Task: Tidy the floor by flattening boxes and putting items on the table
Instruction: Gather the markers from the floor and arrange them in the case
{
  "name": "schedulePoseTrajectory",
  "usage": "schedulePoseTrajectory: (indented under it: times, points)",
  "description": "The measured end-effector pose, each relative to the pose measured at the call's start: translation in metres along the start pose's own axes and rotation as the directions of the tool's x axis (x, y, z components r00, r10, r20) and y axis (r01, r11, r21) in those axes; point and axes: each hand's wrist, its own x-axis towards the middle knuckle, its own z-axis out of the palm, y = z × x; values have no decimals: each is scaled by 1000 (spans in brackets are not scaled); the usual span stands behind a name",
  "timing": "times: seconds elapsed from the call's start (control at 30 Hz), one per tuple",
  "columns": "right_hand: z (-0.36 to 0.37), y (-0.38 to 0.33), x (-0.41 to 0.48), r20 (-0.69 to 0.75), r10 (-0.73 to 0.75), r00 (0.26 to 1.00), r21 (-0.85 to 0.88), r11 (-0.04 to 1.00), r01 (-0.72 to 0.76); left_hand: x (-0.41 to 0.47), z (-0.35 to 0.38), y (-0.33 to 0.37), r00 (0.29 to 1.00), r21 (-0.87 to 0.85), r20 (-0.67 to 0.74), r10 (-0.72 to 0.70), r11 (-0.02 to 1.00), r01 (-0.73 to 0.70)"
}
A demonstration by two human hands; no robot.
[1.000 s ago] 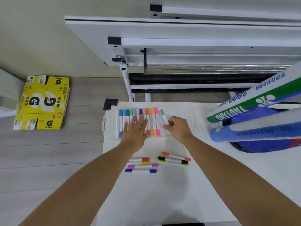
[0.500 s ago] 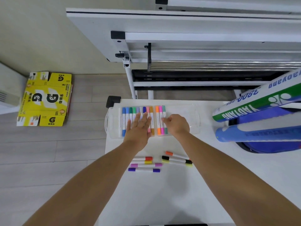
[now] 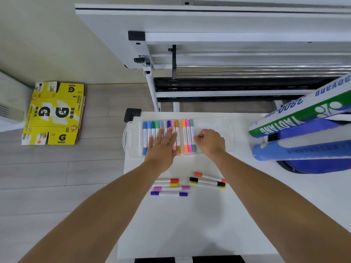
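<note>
A clear plastic marker case [image 3: 214,126] lies on the white table [image 3: 190,221], with a row of coloured markers [image 3: 187,136] in it. My left hand [image 3: 162,147] lies flat with fingers spread on the left group of markers. My right hand [image 3: 210,142] is curled beside the teal marker at the right end of the row, fingertips touching it. Several loose markers [image 3: 208,181] lie on the table nearer to me. A flattened yellow box [image 3: 54,113] lies on the floor at the left.
Green and blue shuttlecock tubes [image 3: 303,120] stick out of a blue bag [image 3: 319,164] at the table's right. A white desk frame [image 3: 209,38] stands beyond the table. A white appliance [image 3: 9,109] sits at the far left on the wood floor.
My right hand laid the teal marker into the case beside the pink one, then drew back a little to the right. My left hand stayed pressed on the markers.
</note>
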Motion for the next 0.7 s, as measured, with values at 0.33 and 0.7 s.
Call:
schedulePoseTrajectory:
  times: [0.33,0.7]
  points:
    - [4,1,11,75,51,996,96,994,-58,-1,-7,2,1000,5,19,4,1000,-4]
    - [9,-9,24,77,98,992,-16,995,-97,3,-2,0,1000,14,11,3,1000,-3]
